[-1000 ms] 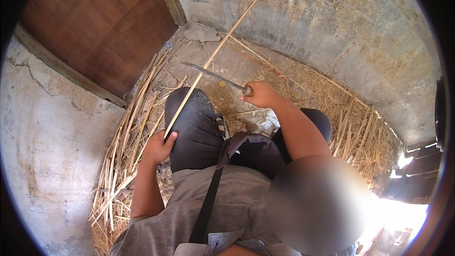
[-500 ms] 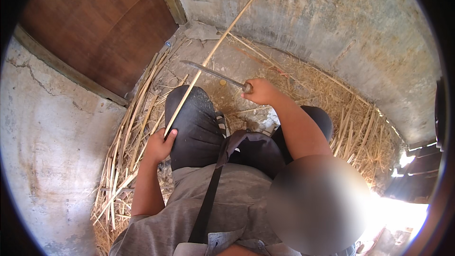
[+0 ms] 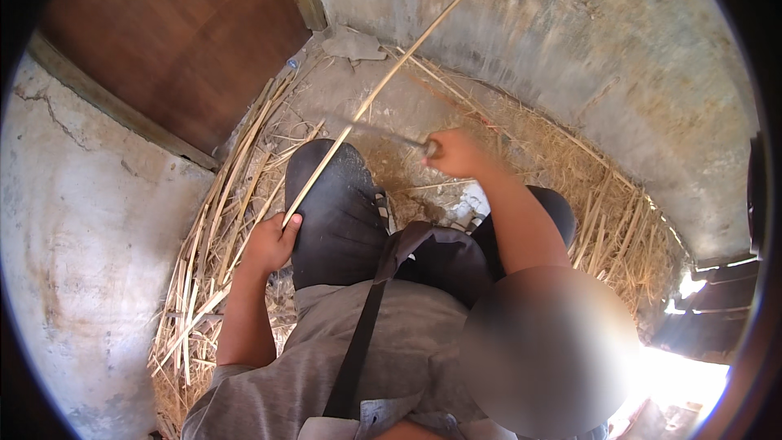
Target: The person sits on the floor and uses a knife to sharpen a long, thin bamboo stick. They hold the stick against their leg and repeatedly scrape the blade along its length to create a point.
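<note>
My left hand (image 3: pixel 274 242) is closed round the lower end of a long, pale bamboo strip (image 3: pixel 383 85). The strip slants up and to the right past my left knee, its far tip in front of the wall. In my right hand (image 3: pixel 456 155) is the handle of a long-bladed knife (image 3: pixel 387 134). Its blade, smeared by motion, points left and crosses the strip just beyond the knee. Whether the edge touches the strip I cannot tell.
Split strips (image 3: pixel 213 228) lie in a bundle along the left wall, and more strips (image 3: pixel 611 228) rest at the right. Shavings (image 3: pixel 542 143) cover the floor there. A brown door (image 3: pixel 179 41) stands at the far left, a flat stone (image 3: pixel 354 45) near its corner.
The strip's far tip has swung a little to the right. The knife has shifted slightly down and to the right along with my right hand. Both hands keep their grip.
</note>
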Action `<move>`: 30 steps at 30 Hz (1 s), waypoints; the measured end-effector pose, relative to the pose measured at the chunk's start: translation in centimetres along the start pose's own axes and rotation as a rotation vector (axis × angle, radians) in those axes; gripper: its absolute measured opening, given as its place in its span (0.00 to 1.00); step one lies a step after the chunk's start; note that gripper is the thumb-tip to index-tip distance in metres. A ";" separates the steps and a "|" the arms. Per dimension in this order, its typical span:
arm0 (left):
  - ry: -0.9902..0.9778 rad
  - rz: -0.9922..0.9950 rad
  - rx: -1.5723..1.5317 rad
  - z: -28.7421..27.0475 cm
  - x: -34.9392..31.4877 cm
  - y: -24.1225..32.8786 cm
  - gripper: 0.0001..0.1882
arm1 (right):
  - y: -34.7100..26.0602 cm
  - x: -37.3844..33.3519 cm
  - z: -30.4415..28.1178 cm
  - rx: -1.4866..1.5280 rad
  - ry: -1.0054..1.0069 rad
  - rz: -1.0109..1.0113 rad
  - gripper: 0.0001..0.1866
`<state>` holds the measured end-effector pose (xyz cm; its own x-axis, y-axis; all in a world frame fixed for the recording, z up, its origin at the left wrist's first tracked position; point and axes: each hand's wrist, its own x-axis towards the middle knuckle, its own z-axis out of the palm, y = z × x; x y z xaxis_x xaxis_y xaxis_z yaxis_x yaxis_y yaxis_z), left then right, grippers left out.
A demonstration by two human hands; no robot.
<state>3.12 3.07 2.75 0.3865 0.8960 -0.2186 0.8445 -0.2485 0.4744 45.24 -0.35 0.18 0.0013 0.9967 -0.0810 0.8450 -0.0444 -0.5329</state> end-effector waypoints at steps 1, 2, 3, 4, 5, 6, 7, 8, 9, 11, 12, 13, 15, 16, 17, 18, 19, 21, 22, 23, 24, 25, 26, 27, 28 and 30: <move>0.001 0.006 -0.005 -0.3 -0.1 0.2 0.31 | 1.0 0.0 0.2 0.025 0.042 0.067 0.24; -0.003 0.001 0.015 -0.5 0.0 0.3 0.31 | 2.2 0.0 -0.1 0.041 0.087 0.131 0.24; -0.007 -0.004 0.035 -0.7 0.0 0.3 0.31 | 3.1 0.1 -0.2 0.058 0.133 0.196 0.24; -0.010 -0.012 0.051 -0.6 0.1 0.3 0.31 | 3.0 0.2 -0.5 0.055 0.133 0.197 0.23; -0.003 -0.004 0.041 -0.5 0.2 0.0 0.31 | 3.0 0.1 -0.9 0.052 0.134 0.199 0.23; 0.004 0.005 0.031 -0.4 0.3 -0.3 0.31 | 2.8 0.1 -1.1 0.049 0.135 0.203 0.23; 0.006 0.015 0.023 -0.3 0.3 -0.3 0.31 | 2.5 0.0 -0.9 0.027 0.136 0.167 0.23; 0.001 0.004 0.023 -0.2 0.4 -0.2 0.31 | 1.8 0.0 -0.4 0.006 0.136 0.132 0.22; -0.004 -0.007 0.023 -0.4 0.3 0.0 0.31 | 1.1 -0.1 0.1 -0.016 0.136 0.097 0.22; -0.013 -0.012 0.052 -1.0 0.1 0.4 0.32 | -1.6 -0.3 -0.6 -0.079 -0.017 0.044 0.22; -0.019 -0.008 0.079 -1.2 -0.1 0.4 0.32 | -2.4 -0.4 -1.0 -0.110 -0.093 0.016 0.22; -0.018 -0.005 0.105 -1.4 -0.1 0.3 0.32 | -2.7 -0.4 -1.5 -0.090 -0.098 0.012 0.23; -0.012 -0.001 0.074 -1.4 -0.2 0.6 0.32 | -2.6 -0.2 -2.5 -0.051 -0.108 0.002 0.24; -0.007 0.005 0.060 -1.5 0.0 0.8 0.32 | -1.5 0.0 -2.8 -0.045 -0.042 0.044 0.25; -0.011 0.008 0.055 -1.4 0.2 0.6 0.32 | -0.1 0.2 -2.9 -0.039 0.022 0.082 0.26; -0.015 0.012 0.050 -1.2 0.4 0.4 0.33 | 1.2 0.6 -2.8 -0.032 0.086 0.121 0.27; -0.021 0.014 0.042 -1.0 0.7 0.5 0.33 | 1.1 1.0 -3.3 -0.029 0.073 0.158 0.27; -0.031 0.000 0.029 -1.2 1.2 0.8 0.34 | 0.9 1.3 -4.3 -0.022 0.050 0.237 0.28; -0.036 0.004 0.010 -1.4 1.3 0.8 0.34 | 0.8 1.5 -4.2 -0.044 0.044 0.229 0.28; -0.041 0.008 -0.010 -1.5 1.5 0.7 0.34 | 0.4 1.7 -3.7 -0.066 0.039 0.222 0.27; -0.035 0.011 -0.008 -1.3 1.6 0.7 0.34 | 0.0 1.9 -3.3 -0.088 0.033 0.215 0.27; -0.030 0.011 -0.003 -1.2 1.5 0.4 0.34 | -0.9 1.9 -3.3 -0.102 -0.017 0.190 0.26; -0.022 0.009 0.009 -1.2 1.5 0.2 0.34 | -2.0 1.7 -3.5 -0.108 -0.066 0.162 0.25; -0.024 0.017 0.030 -1.3 1.5 0.3 0.34 | -2.6 1.6 -3.5 -0.115 -0.115 0.133 0.25; -0.029 0.021 0.056 -1.6 1.6 0.4 0.34 | -2.7 1.4 -3.2 -0.084 -0.109 0.106 0.25; -0.032 0.019 0.084 -1.8 1.5 0.4 0.33 | -2.1 0.9 -2.8 -0.023 -0.098 0.052 0.24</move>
<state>3.34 4.97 4.18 0.4135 0.8788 -0.2383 0.8644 -0.2966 0.4061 44.90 0.85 3.58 -0.0059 0.9817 -0.1902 0.8574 -0.0929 -0.5062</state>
